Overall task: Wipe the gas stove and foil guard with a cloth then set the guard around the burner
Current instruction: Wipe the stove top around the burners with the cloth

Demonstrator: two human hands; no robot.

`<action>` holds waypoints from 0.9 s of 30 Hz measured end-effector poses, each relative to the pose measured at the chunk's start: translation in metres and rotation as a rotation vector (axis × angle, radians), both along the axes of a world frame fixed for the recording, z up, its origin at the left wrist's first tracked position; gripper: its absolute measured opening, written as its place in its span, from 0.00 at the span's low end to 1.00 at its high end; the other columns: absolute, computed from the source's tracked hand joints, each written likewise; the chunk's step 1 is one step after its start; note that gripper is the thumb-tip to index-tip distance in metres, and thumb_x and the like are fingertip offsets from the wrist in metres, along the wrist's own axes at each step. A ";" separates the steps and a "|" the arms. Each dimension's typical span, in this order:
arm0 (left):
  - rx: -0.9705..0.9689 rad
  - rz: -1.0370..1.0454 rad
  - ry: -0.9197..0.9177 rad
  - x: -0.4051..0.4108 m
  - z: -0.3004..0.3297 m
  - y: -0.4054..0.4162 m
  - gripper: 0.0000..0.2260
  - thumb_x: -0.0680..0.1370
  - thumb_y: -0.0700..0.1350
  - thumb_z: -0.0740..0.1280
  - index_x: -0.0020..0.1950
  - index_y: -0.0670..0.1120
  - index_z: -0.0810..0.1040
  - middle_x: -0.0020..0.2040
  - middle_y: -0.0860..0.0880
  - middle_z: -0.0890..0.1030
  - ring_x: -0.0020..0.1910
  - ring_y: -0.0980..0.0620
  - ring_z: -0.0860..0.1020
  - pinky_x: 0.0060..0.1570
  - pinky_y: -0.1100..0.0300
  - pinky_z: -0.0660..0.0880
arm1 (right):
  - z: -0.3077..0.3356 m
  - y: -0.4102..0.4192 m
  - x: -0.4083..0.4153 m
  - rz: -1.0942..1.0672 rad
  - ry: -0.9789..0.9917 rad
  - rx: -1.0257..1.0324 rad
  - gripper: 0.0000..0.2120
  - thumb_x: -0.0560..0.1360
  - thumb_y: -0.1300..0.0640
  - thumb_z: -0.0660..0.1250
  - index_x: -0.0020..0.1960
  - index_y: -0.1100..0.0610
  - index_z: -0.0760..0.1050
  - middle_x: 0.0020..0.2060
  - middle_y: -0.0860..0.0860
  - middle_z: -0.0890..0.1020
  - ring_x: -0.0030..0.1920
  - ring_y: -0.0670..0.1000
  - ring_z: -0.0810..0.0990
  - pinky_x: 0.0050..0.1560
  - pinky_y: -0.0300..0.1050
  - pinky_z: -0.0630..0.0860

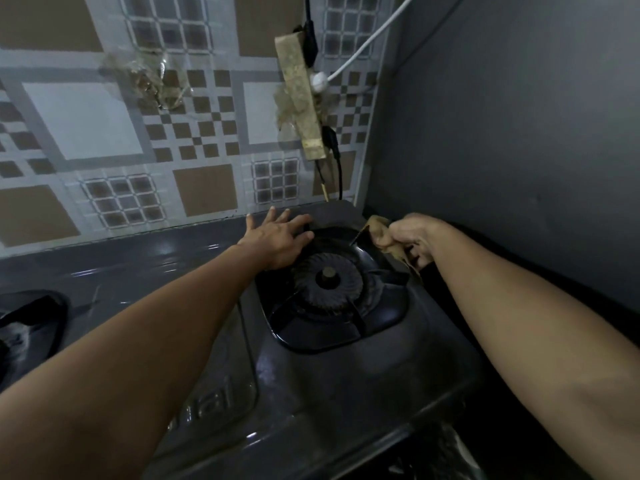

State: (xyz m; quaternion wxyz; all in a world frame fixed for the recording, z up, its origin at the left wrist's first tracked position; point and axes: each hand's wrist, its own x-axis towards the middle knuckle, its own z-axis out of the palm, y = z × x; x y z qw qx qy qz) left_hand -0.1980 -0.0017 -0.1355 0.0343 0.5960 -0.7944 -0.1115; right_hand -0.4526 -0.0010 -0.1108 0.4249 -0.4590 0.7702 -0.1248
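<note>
My left hand (277, 239) lies flat with its fingers (292, 221) spread, resting on the dark flat panel at the back left of the burner (327, 284). I take that panel for the foil guard (334, 211), and I press on it to steady it while the other hand works. My right hand (412, 240) is balled up, fingers curled tight round the cloth (379, 232), a tan wad bunched so it gives a firm pad. The cloth meets the guard's raised edge at the far right corner of the burner well, which looks like the spot being rubbed just now.

Outward from there: the burner sits in its recessed well with the pan support arms around it, on the right side of the gas stove (346, 393). The stove top is dark and glossy. A second burner (31, 317) shows at the left edge. Behind, the tiled wall (86, 119) carries a grimy power strip (301, 98) with cables hanging close above the stove's back edge, so I would keep the cloth low. The guard does not yet stand round the burner, I judge.
</note>
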 end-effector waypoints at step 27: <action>-0.039 -0.140 -0.005 -0.024 0.004 0.123 0.25 0.82 0.58 0.50 0.78 0.51 0.56 0.80 0.45 0.45 0.78 0.43 0.40 0.71 0.35 0.38 | -0.013 0.177 0.018 0.057 0.717 -0.341 0.15 0.76 0.52 0.66 0.60 0.57 0.74 0.58 0.56 0.77 0.59 0.61 0.75 0.56 0.52 0.74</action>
